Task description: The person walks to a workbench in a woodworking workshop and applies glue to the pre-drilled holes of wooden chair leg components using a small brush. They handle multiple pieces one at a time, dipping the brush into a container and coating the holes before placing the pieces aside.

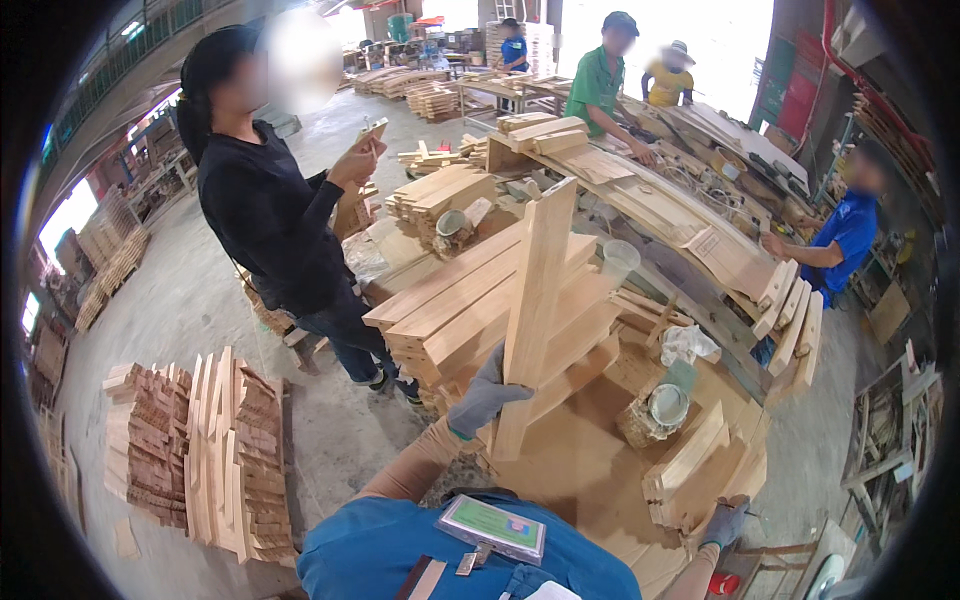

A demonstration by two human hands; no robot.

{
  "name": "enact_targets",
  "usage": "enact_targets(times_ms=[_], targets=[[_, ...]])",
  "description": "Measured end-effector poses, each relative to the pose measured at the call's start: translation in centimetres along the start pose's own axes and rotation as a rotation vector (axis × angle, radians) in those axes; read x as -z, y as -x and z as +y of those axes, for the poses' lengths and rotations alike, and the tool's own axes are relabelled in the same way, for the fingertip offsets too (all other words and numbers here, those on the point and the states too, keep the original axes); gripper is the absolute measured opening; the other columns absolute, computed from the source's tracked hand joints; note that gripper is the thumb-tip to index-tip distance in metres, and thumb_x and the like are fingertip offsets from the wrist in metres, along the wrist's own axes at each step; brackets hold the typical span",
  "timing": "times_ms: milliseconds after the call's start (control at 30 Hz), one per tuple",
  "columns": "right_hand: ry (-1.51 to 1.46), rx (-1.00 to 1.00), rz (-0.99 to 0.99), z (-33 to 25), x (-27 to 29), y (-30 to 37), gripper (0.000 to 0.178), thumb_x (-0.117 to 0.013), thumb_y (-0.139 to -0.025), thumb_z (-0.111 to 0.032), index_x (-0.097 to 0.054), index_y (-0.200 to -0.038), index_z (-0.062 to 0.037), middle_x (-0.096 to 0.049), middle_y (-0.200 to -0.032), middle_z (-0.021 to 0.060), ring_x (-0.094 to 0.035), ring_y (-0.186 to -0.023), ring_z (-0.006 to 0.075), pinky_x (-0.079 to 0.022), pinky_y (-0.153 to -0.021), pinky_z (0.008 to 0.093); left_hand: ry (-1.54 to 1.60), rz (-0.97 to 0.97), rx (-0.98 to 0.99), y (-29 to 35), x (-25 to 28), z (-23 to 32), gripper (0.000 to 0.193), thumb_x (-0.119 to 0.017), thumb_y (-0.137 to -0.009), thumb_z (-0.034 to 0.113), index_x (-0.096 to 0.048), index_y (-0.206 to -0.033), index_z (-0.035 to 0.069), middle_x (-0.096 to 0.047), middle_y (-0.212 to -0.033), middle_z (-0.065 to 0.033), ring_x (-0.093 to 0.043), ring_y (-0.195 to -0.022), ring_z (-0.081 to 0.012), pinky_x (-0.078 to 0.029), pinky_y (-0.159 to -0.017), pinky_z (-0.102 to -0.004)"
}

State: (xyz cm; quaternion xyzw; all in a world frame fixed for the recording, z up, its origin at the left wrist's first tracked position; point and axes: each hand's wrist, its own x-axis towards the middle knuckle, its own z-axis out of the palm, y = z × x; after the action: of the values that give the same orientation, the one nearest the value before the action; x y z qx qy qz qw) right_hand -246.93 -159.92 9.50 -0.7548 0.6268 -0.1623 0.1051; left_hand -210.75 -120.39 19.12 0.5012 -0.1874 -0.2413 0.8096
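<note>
My left hand (487, 398), in a grey glove, is closed around the lower part of a pale wooden board (538, 285). The board stands nearly upright, its lower end close to the brown tabletop (565, 480). Just behind it lies a stack of similar boards (455, 310). At the lower right, my gloved right hand (724, 522) is beside a short stack of wooden pieces (688, 458), near the table's corner. Its fingers look curled, with a thin dark tip showing past them; what it holds is too small to make out.
A messy tin (667, 406) and crumpled plastic (688, 344) sit on the table's right side. A person in black (265, 200) stands at the left, near floor piles of wood (215, 450). Co-workers in green (597, 90) and blue (850, 230) work at a long bench (690, 235).
</note>
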Motion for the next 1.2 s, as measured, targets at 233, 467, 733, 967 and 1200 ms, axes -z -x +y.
enact_targets(times_ms=[233, 467, 733, 967, 1200], targets=[[0.051, -0.006, -0.002, -0.6, -0.1, 0.3, 0.068, -0.066, -0.077, -0.028, -0.037, -0.136, -0.0072, -0.047, -0.131, 0.0198, -0.055, -0.107, 0.0395, -0.047, -0.087, 0.0446, -0.156, 0.039, -0.036, 0.0, 0.6, -1.6, 0.08, -0.072, -0.068, -0.006, -0.032, -0.135, 0.007, -0.052, -0.118, -0.0063, -0.059, -0.1, -0.0181, -0.051, -0.085, -0.0332], [0.03, -0.083, -0.015, -2.7, 1.0, 1.1, 0.065, -0.069, -0.074, -0.027, -0.041, -0.131, -0.0079, -0.055, -0.119, 0.0211, -0.057, -0.101, 0.0404, -0.047, -0.084, 0.0458, -0.165, 0.056, -0.038, 0.3, 0.1, -0.9, 0.075, -0.072, -0.068, -0.003, -0.034, -0.133, 0.003, -0.051, -0.118, -0.006, -0.053, -0.105, -0.0156, -0.047, -0.089, -0.0303], [0.0, -0.046, 0.016, -2.0, 0.7, 1.0, 0.065, -0.07, -0.072, -0.027, -0.043, -0.129, -0.0093, -0.058, -0.114, 0.0204, -0.057, -0.1, 0.0401, -0.047, -0.081, 0.0456, -0.207, 0.037, -0.08, 0.2, -0.3, -1.0, 0.075, -0.07, -0.069, -0.003, -0.034, -0.134, 0.003, -0.051, -0.118, -0.005, -0.052, -0.106, -0.0143, -0.048, -0.087, -0.0293], [-0.001, 0.013, 0.036, -2.8, 0.4, 1.3, 0.061, -0.064, -0.079, -0.032, -0.043, -0.13, -0.0058, -0.053, -0.121, 0.0228, -0.054, -0.106, 0.0399, -0.045, -0.087, 0.0449, -0.281, 0.044, -0.179, 0.6, 1.0, -1.9, 0.077, -0.072, -0.07, 0.0, -0.032, -0.136, 0.001, -0.05, -0.123, -0.007, -0.049, -0.111, -0.015, -0.044, -0.092, -0.0292], [-0.347, 0.431, 0.501, -2.6, 1.5, 1.1, 0.047, -0.042, -0.098, -0.03, -0.042, -0.131, 0.0029, -0.055, -0.12, 0.0211, -0.054, -0.109, 0.0321, -0.043, -0.092, 0.037, -0.415, -0.034, -0.159, 0.3, -0.7, -3.8, 0.071, -0.072, -0.072, 0.005, -0.037, -0.134, 0.001, -0.053, -0.121, -0.0085, -0.049, -0.112, -0.0151, -0.042, -0.094, -0.0298]])
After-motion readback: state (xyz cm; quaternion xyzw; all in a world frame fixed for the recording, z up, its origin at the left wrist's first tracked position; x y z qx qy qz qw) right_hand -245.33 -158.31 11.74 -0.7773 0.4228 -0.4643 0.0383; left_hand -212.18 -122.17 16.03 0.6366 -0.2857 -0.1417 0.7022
